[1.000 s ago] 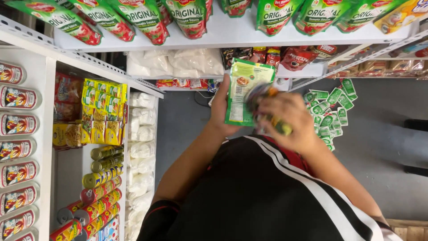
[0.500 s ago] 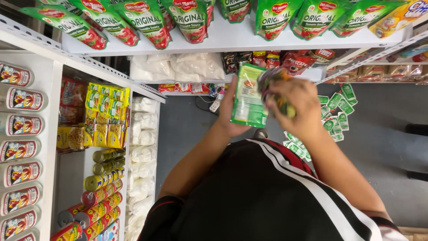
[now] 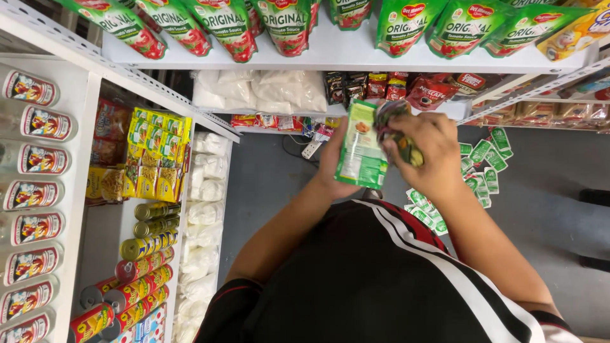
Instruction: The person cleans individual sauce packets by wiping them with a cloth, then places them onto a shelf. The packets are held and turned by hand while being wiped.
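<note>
My left hand (image 3: 332, 166) grips a flat green packet (image 3: 360, 147) from its left edge and holds it upright in front of my chest. Right beside it, my right hand (image 3: 431, 157) is closed around a bunch of small sachets (image 3: 395, 122), which touch the packet's upper right edge. Both hands hover over the grey floor, just in front of a low shelf stocked with small dark and red sachets (image 3: 381, 86).
Green and red sauce pouches (image 3: 286, 22) line the top shelf (image 3: 356, 54), with white bags (image 3: 260, 92) below. On the left are bottles (image 3: 35, 159), yellow packets (image 3: 155, 155) and cans (image 3: 143, 254). Green sachets (image 3: 483, 168) lie scattered on the floor. A dark shoe (image 3: 594, 197) is at right.
My right hand has risen with the sachets from below the packet's lower right up against its top edge. The left hand keeps the green packet almost still.
</note>
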